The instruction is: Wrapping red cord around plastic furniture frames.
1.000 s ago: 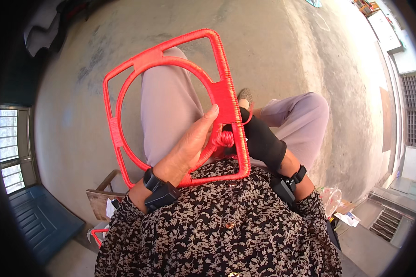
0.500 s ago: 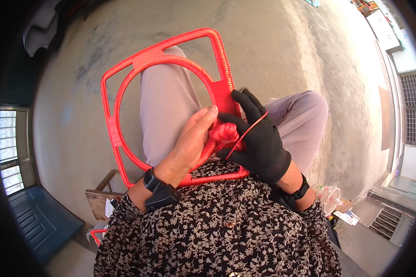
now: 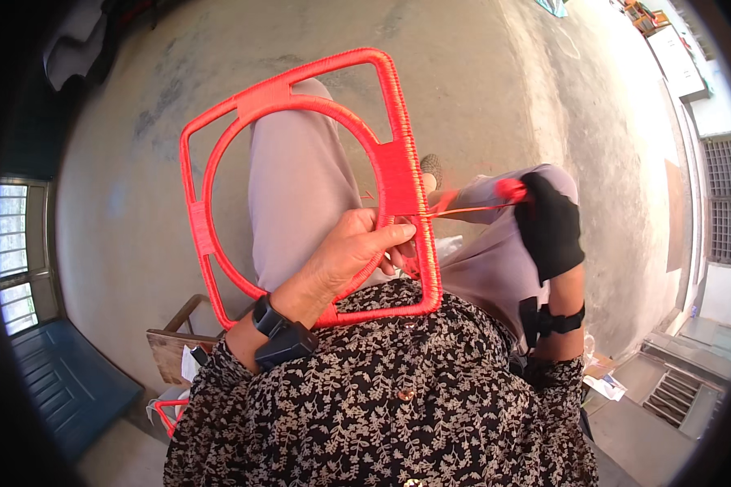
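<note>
A square frame with a ring inside it (image 3: 399, 174), both wrapped in red cord, rests over my lap and leans against my body. My bare left hand (image 3: 364, 247) grips the right side of the ring, just below a wide wrapped band, with the thumb on top. Out to the right, my black-gloved right hand (image 3: 551, 229) is closed on a small bundle of red cord (image 3: 512, 191), which looks blurred. From that bundle a red strand (image 3: 471, 210) runs taut to the frame's right edge by the wrapped band. Some gloved fingers are hidden.
Beneath the frame are my legs in pale trousers (image 3: 296, 162). A wooden stool or chair (image 3: 166, 355) stands at my left, with another red-wrapped piece (image 3: 164, 414) near it. At my right lie some papers (image 3: 606, 387). A blue panel (image 3: 73, 390) is at the far left.
My right hand has moved from the frame's right side out to the right, carrying the red cord bundle and drawing the strand straight. My left hand has shifted slightly right on the frame.
</note>
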Motion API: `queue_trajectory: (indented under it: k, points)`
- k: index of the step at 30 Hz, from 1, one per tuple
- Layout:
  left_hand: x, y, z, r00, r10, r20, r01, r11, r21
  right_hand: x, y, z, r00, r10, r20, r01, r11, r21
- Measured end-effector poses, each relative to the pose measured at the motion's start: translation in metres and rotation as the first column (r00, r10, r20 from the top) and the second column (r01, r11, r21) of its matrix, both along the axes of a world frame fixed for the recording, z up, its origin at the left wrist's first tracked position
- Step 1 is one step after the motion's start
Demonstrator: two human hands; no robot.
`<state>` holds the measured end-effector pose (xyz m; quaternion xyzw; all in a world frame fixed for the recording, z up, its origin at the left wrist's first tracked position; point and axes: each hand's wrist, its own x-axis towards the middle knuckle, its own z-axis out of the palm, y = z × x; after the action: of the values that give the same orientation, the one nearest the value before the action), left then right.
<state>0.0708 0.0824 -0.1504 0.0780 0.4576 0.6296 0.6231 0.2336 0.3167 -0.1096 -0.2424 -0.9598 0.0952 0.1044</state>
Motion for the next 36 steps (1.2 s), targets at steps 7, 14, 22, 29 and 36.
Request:
queue_trajectory:
  k: [7,14,22,29,36]
  points:
    - [0.002,0.003,0.007,0.996,0.072,-0.058,-0.072,0.997,0.005,0.034,0.029,-0.009,0.599,-0.713,-0.365,-0.018,0.444,-0.896]
    - [0.006,0.006,0.007,0.994,0.089,-0.058,-0.089,0.996,0.013,-0.011,-0.057,-0.028,0.993,-0.106,-0.054,-0.06,-0.046,-0.997]
    - [0.005,0.005,0.009,0.996,0.086,-0.001,-0.086,0.996,0.016,-0.016,-0.059,-0.029,0.918,-0.396,-0.001,-0.144,-0.332,-0.932]
    - [0.006,0.005,0.007,0.996,0.082,0.031,-0.083,0.995,0.049,-0.025,-0.05,-0.041,0.83,-0.546,-0.111,-0.361,-0.375,-0.854]
    - [0.006,0.005,0.009,0.994,0.091,0.056,-0.094,0.994,0.048,-0.022,-0.035,-0.018,0.573,-0.803,-0.163,-0.666,-0.34,-0.664]
